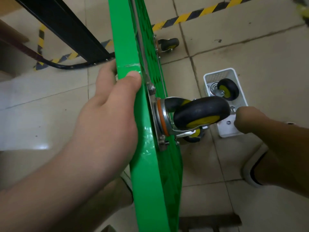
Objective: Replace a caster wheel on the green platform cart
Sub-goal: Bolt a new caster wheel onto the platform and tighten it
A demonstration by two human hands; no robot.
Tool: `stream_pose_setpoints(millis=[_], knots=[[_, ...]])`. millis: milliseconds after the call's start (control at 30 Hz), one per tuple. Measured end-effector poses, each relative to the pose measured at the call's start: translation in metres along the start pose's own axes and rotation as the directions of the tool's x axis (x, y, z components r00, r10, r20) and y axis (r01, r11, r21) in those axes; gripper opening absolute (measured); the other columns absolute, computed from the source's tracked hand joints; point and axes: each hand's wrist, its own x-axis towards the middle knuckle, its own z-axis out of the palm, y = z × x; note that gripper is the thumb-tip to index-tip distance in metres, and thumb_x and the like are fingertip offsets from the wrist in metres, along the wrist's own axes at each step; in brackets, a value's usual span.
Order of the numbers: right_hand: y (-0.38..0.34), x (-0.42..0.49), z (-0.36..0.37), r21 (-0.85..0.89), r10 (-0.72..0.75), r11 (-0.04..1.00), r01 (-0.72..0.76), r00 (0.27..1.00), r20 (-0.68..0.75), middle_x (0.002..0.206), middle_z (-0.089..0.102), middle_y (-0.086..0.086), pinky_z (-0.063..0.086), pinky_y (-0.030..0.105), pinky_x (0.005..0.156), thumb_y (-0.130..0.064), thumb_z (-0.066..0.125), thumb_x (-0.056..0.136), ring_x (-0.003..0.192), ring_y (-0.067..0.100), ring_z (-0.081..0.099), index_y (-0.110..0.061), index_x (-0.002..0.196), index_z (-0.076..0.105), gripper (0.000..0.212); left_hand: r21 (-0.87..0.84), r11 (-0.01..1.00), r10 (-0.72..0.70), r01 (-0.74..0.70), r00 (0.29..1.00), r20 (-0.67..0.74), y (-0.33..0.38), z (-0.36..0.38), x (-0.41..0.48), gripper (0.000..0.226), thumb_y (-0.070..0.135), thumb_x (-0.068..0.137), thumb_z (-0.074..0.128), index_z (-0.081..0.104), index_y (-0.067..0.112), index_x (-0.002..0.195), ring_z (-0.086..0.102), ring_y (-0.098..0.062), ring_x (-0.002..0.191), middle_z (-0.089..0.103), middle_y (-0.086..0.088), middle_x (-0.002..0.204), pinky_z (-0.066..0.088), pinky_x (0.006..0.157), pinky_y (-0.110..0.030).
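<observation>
Bracing the deck: the left hand gripped the upper edge of the green platform cart, thumb over the rim and fingers out of sight behind it.
Cart: it stood tipped on its side on the tiled floor, underside facing right.
Far left: a black handle tube ran along the floor side of the deck, beyond the gripping hand.
Near wheel: a caster wheel, black tyre on a yellow hub, stuck out from the underside; its mounting plate lay flat against the deck, with bolt ends showing at both ends.
Others: a far caster sat farther along the deck, and a low caster was partly hidden just beneath the near one.
Basket: a white basket on the floor, right of the cart, held a loose spare caster and small fasteners.
Right hand: the right hand hovered between the near tyre and the basket, fingers curled and in shadow; whether it pinched anything could not be told.
Progress: the cart was tipped and the spare was at hand. Whether the bolted wheel was the old or the new one could not be read, so either the swap or only checking and righting the cart remained.
</observation>
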Motion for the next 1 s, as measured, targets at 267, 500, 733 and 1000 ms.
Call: stream_pose_setpoints(millis=[267, 500, 733, 1000], knots=[[0.017, -0.014, -0.035, 0.199, -0.024, 0.979, 0.046, 0.993, -0.112, 0.109, 0.068, 0.013, 0.049, 0.03, 0.081, -0.025, 0.05, 0.101, 0.097, 0.028, 0.063, -0.006, 0.103, 0.07, 0.028, 0.021, 1.0, 0.019, -0.021, 0.994, 0.11, 0.002, -0.008, -0.02, 0.035, 0.048, 0.103, 0.033, 0.04, 0.051, 0.136, 0.055, 0.016, 0.063, 0.056, 0.025, 0.082, 0.038, 0.05, -0.013], [0.013, -0.059, -0.093, 0.803, 0.021, 0.588, 0.092, 0.991, -0.129, 0.079, 0.066, 0.018, 0.053, 0.03, 0.061, -0.008, 0.06, 0.097, 0.063, 0.022, 0.059, 0.009, 0.098, 0.07, 0.02, -0.051, 0.998, 0.042, -0.036, 0.99, 0.134, 0.006, -0.007, -0.023, 0.038, 0.045, 0.105, 0.034, 0.036, 0.043, 0.143, 0.061, 0.001, 0.069, 0.056, 0.021, 0.091, 0.042, 0.054, -0.017], [-0.001, -0.12, -0.143, 0.859, -0.13, 0.405, 0.314, 0.949, -0.286, 0.105, 0.071, 0.023, 0.061, 0.03, 0.08, 0.0, 0.067, 0.092, 0.08, 0.022, 0.066, -0.002, 0.102, 0.072, 0.012, -0.115, 0.993, 0.046, -0.028, 0.986, 0.161, 0.01, -0.009, -0.027, 0.037, 0.041, 0.105, 0.035, 0.035, 0.039, 0.143, 0.062, -0.011, 0.079, 0.06, 0.014, 0.092, 0.051, 0.069, -0.029], [-0.019, -0.211, -0.172, 0.832, -0.352, 0.341, 0.437, 0.88, -0.318, 0.076, 0.067, 0.005, 0.046, 0.022, 0.052, -0.026, 0.068, 0.093, 0.058, 0.01, 0.055, -0.007, 0.095, 0.068, 0.019, -0.11, 0.994, 0.046, -0.025, 0.98, 0.193, 0.011, -0.01, -0.03, 0.042, 0.042, 0.106, 0.033, 0.031, 0.037, 0.147, 0.064, -0.02, 0.091, 0.062, 0.007, 0.105, 0.054, 0.085, -0.04]])
